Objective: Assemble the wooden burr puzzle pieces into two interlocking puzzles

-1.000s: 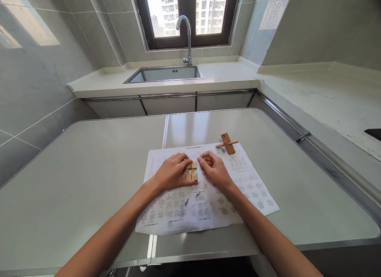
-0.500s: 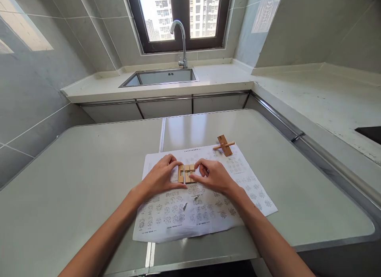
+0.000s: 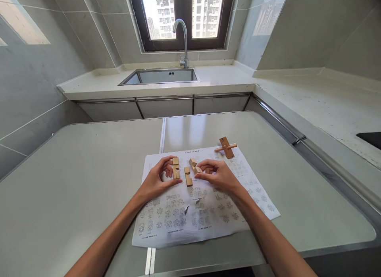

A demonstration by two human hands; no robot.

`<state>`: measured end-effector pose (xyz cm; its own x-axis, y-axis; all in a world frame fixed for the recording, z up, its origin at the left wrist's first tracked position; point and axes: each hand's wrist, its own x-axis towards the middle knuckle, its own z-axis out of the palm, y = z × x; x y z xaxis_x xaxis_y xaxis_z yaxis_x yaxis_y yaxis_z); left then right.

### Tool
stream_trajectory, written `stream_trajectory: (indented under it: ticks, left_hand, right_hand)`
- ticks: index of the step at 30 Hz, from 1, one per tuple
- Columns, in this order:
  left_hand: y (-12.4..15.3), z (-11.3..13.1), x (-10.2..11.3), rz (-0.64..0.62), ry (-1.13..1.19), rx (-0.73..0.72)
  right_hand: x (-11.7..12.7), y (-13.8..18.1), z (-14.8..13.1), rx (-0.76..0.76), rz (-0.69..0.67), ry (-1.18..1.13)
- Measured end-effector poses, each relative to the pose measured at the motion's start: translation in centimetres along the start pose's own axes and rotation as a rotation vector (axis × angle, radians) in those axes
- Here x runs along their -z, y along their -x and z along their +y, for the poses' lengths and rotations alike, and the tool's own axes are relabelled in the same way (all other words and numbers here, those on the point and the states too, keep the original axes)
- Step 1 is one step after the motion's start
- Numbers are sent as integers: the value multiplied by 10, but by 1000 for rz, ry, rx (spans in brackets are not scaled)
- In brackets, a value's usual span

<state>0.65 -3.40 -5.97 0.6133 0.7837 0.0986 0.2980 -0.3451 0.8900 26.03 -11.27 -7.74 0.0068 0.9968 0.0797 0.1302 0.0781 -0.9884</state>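
My left hand pinches a notched wooden puzzle piece upright over a printed instruction sheet. My right hand grips another wooden puzzle piece by its end, tilted. Between the two hands a third wooden piece lies on the paper, touching neither hand. A small wooden cross-shaped puzzle rests at the sheet's far right corner, beyond my right hand.
The sheet lies on a grey table with a seam down its middle. Behind it runs a white counter with a steel sink and tap under a window. Another counter runs along the right.
The wooden block cluster has come apart: my left hand drew one piece leftward, my right hand lifted another to the right, and one piece stayed on the paper.
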Motion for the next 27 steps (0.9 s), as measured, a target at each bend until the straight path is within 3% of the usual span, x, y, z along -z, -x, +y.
stream_trajectory:
  ticks: [3, 6, 11, 18, 27]
  left_hand:
    - [0, -3, -4, -4, 61, 4]
    - [2, -1, -9, -10, 72, 15]
    - [9, 10, -15, -25, 64, 39]
    - [13, 15, -18, -31, 74, 66]
    - [14, 19, -19, -44, 66, 67]
  right_hand:
    - [-4, 1, -7, -46, -43, -260]
    - [-10, 3, -10, -70, -126, -365]
    - [-17, 5, -9, -73, -225, -351]
    - [-21, 4, -12, -83, -156, -372]
    - [-25, 2, -7, -124, -166, -366]
